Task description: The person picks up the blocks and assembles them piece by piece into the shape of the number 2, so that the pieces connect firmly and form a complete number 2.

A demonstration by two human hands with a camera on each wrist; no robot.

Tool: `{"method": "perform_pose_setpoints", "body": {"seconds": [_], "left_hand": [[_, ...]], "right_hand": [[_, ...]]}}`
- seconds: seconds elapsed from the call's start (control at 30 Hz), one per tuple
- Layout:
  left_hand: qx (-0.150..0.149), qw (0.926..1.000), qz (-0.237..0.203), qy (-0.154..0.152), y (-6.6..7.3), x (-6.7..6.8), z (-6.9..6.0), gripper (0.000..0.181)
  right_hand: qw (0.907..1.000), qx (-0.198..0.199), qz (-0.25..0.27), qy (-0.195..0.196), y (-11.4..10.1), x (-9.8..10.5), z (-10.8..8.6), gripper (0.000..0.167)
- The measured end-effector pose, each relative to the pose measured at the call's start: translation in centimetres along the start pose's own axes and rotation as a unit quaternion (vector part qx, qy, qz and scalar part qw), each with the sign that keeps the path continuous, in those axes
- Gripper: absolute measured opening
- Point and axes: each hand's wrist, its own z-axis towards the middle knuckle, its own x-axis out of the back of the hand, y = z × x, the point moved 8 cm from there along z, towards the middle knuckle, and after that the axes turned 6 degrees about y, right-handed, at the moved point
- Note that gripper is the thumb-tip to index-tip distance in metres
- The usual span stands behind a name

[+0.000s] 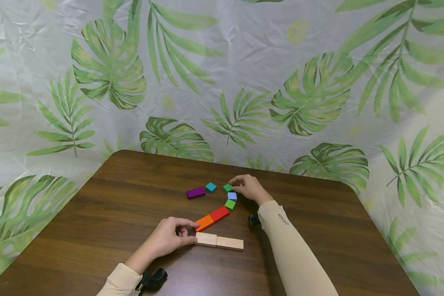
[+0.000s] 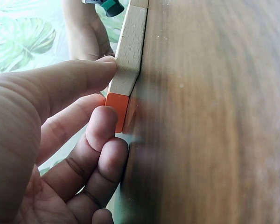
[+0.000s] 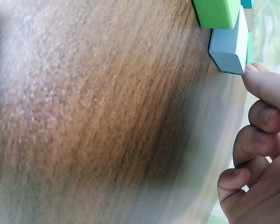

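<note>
In the head view, a bent row of blocks lies on the table. My left hand [image 1: 171, 235] is at the corner where an orange block [image 1: 204, 223] meets a plain wooden block [image 1: 206, 239]. Its index fingertip touches the orange block, and its thumb touches the wooden block's end; the other fingers are bent inward. At the row's far end my right hand [image 1: 248, 187] pinches a dark green block [image 1: 227, 188] between thumb and index finger. Beside it sit a light blue block [image 1: 232, 197] and a light green block [image 1: 230, 205]. In the right wrist view, the blue block [image 3: 228, 46] mostly hides the pinched block.
A red block [image 1: 219, 213] lies between the orange and light green ones. A second plain wooden block [image 1: 230, 243] extends the near side rightward. A teal block [image 1: 211, 187] and a purple block [image 1: 195, 193] stand apart, left of my right hand. A leaf-printed cloth [image 1: 244, 61] hangs behind the table.
</note>
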Motion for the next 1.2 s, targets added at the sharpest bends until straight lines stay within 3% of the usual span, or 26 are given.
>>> {"method": "perform_pose_setpoints", "body": {"seconds": [1.2], "left_hand": [[0.003,0.9999,0.011,0.001,0.00,-0.03,0.06,0.031]], "right_hand": [[0.9999,0.006,-0.002,-0.009,-0.20,-0.25,0.09,0.025]]}}
